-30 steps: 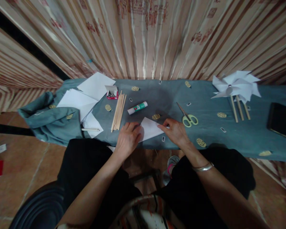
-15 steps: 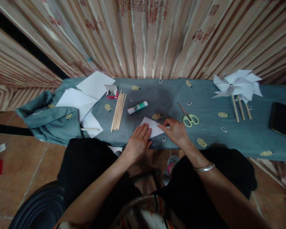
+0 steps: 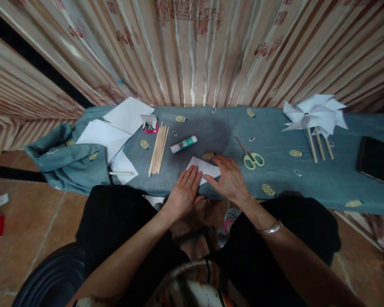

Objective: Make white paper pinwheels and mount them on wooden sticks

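A folded piece of white paper (image 3: 207, 166) lies near the front edge of the cloth-covered table. My left hand (image 3: 183, 192) rests flat on its left part, fingers stretched out. Over the right part is my right hand (image 3: 229, 180), its thumb on the paper and its fingers spread apart from the thumb at the right edge. Beyond the paper lies a glue stick (image 3: 183, 144) with its cap on. Green-handled scissors (image 3: 250, 154) lie partly open to the right of my right hand.
Wooden sticks (image 3: 159, 149) lie left of the glue stick, by a small red box (image 3: 150, 124) of metal pins. Farther left are white paper sheets (image 3: 104, 136) and a white pen (image 3: 121, 173). Paper pinwheels (image 3: 320, 111) and a black item (image 3: 375, 159) lie at right.
My right hand has opened from a pinch at the paper's right edge, its thumb moving left across the paper. My left hand stays pressed on the paper.
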`<state>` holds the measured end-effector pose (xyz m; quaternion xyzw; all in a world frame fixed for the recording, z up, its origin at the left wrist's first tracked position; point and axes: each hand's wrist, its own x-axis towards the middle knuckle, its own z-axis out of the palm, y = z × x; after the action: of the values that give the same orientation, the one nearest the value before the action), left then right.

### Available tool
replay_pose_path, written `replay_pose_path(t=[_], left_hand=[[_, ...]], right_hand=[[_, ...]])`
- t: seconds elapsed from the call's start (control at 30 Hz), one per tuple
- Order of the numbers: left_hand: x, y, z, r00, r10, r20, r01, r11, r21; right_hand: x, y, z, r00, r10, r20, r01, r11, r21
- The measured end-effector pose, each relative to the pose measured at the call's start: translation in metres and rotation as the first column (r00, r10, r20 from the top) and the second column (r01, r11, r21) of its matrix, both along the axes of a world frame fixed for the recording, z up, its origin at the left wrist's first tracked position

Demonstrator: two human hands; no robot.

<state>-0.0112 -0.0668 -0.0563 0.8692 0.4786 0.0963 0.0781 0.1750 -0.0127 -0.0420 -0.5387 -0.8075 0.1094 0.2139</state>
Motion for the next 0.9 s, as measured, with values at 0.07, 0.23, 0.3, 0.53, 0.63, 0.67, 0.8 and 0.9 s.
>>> replay_pose_path(t=[0.07,0.23,0.3,0.53,0.63,0.67,0.8,0.9], left_hand=[[0.0,0.0,-0.001,1.0,-0.005,-0.02,0.005,1.0,-0.004],[0.0,0.0,-0.003,0.997,-0.016,-0.07,0.016,1.0,0.001],[-0.001,0.0,-0.002,0.997,-0.017,-0.081,0.018,1.0,0.006],[-0.001,0.0,0.005,0.996,-0.019,-0.091,0.017,1.0,-0.016],[-0.001,0.0,0.006,0.997,-0.033,-0.077,0.032,0.999,-0.007],[-0.001,0.0,0.007,0.997,-0.036,-0.071,0.036,0.999,-0.004],[0.0,0.0,0.01,0.998,-0.029,-0.063,0.03,1.0,0.005],[0.0,-0.001,0.01,0.997,-0.031,-0.065,0.032,0.999,0.007]], right_hand=[[-0.005,-0.008,-0.001,0.999,0.024,0.022,-0.024,0.999,0.02],[-0.012,-0.023,-0.006,0.998,0.007,0.056,-0.009,1.0,0.027],[-0.006,-0.023,-0.009,0.998,-0.023,0.055,0.022,0.999,0.027],[0.045,-0.012,-0.017,0.965,-0.261,0.018,0.26,0.965,0.043],[0.052,-0.013,-0.013,0.977,-0.213,-0.028,0.214,0.976,0.028],[0.052,-0.014,-0.012,0.985,-0.169,-0.042,0.17,0.985,0.012],[0.049,-0.016,-0.003,0.991,-0.056,-0.12,0.05,0.997,-0.057],[0.051,-0.01,0.005,0.963,-0.139,-0.231,0.096,0.978,-0.187]])
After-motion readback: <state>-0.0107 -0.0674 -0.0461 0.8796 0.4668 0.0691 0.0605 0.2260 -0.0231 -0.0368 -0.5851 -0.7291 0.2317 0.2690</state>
